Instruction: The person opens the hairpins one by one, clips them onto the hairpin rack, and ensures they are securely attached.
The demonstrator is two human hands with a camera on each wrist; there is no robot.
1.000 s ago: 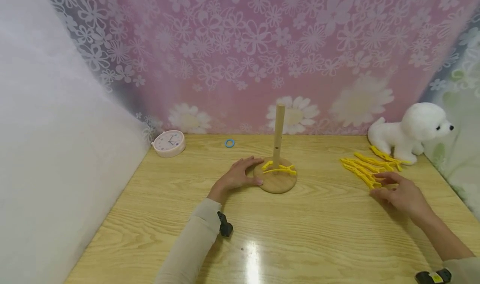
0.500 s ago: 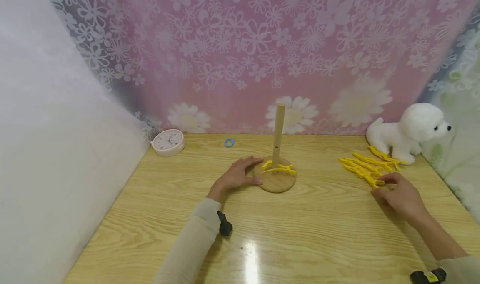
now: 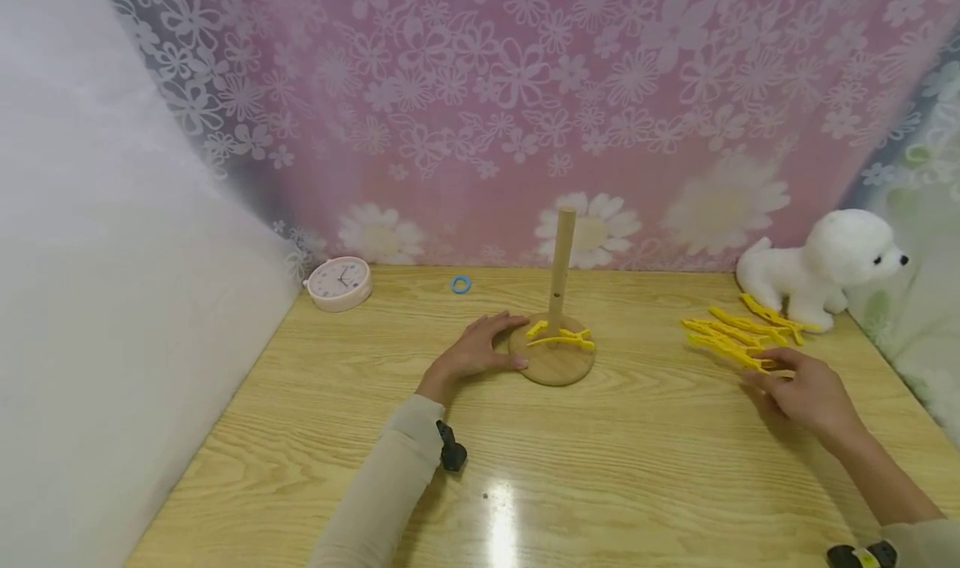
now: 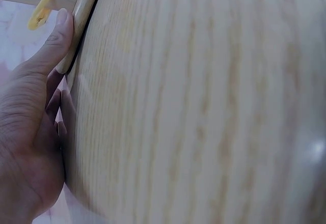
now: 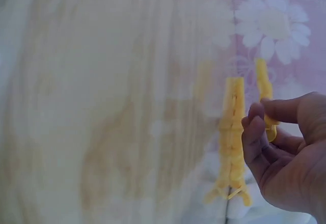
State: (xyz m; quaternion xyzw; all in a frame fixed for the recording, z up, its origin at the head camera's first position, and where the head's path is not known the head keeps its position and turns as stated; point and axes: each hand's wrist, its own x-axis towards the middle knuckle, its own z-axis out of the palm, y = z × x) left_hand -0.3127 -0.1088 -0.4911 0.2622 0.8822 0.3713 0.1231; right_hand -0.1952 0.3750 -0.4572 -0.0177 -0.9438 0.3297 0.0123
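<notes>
A wooden stand with a round base [image 3: 555, 373] and an upright pole [image 3: 562, 263] stands mid-table. My left hand [image 3: 474, 349] holds the base at its left rim, thumb in front and fingers behind. At the pole's foot a slender yellow plastic clip [image 3: 561, 342] lies on the base, its arms on either side of the pole. To the right, several similar yellow clips [image 3: 738, 322] lie side by side. My right hand [image 3: 813, 394] pinches the end of the nearest yellow clip [image 5: 262, 76] between thumb and fingers, apart from the others in the right wrist view.
A pink round clock [image 3: 340, 284] sits at the back left. Behind the stand, to its left, lies a small blue ring [image 3: 461, 284]. A white toy dog [image 3: 817, 263] stands at the back right, close to the clips. A floral curtain [image 3: 480, 118] hangs behind the table.
My right thumb and fingers have come together on the nearest clip's end, and that clip has shifted a little to the right. The left hand and the stand stay in place.
</notes>
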